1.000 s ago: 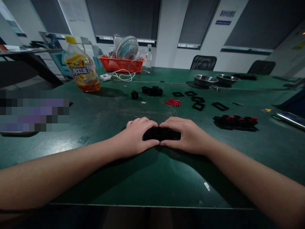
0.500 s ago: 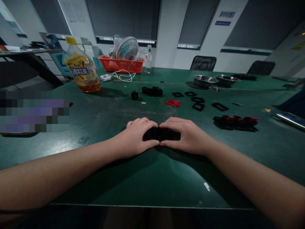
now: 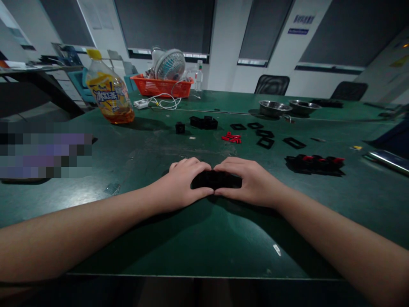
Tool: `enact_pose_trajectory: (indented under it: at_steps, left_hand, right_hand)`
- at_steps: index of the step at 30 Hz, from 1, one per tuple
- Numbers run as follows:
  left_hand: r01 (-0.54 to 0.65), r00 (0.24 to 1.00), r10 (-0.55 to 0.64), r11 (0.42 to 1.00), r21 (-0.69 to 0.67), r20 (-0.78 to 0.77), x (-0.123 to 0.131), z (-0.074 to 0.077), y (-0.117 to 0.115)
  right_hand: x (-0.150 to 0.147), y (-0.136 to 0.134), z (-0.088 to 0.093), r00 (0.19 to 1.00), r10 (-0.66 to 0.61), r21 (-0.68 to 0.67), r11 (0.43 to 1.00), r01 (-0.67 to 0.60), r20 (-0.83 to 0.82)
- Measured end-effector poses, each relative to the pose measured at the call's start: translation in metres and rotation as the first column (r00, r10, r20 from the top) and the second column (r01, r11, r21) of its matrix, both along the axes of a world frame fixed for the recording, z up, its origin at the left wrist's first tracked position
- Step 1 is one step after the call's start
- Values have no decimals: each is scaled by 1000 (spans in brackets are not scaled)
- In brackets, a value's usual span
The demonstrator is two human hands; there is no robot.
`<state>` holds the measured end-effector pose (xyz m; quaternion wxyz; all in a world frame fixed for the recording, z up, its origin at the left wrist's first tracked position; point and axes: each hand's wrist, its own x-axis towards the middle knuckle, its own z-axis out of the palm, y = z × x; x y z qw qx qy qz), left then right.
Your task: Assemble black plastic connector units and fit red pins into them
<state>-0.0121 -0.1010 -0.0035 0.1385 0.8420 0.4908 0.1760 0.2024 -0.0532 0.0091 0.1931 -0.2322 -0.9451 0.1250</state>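
Note:
My left hand (image 3: 188, 181) and my right hand (image 3: 249, 179) meet at the middle of the green table (image 3: 204, 243). Between them they grip a black plastic part (image 3: 216, 179), thumbs on its near side and fingers on its far side. Its exact shape is dark and partly covered by my fingers. Beyond my hands lie several small red pieces (image 3: 231, 137), several flat black frames (image 3: 266, 142), a small black block (image 3: 180, 127) and a cluster of black blocks (image 3: 203, 122). To the right sits a black assembly with red pieces (image 3: 315, 164).
A bottle of orange drink (image 3: 110, 94) stands at the back left, near a white cable (image 3: 164, 102). Behind are an orange basket (image 3: 162, 87) holding a fan (image 3: 171, 65), a clear bottle (image 3: 198, 76) and two metal bowls (image 3: 275, 109). A shiny phone-like object (image 3: 388, 162) lies far right.

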Motion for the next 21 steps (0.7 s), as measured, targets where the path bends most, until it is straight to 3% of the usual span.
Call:
enact_pose_trajectory:
  at_steps: [21]
  left_hand:
    - [-23,1000,22,1000,-11,-13,2,1,0]
  right_hand:
    - [0,1,0,1000,3,4,1000,-3,5]
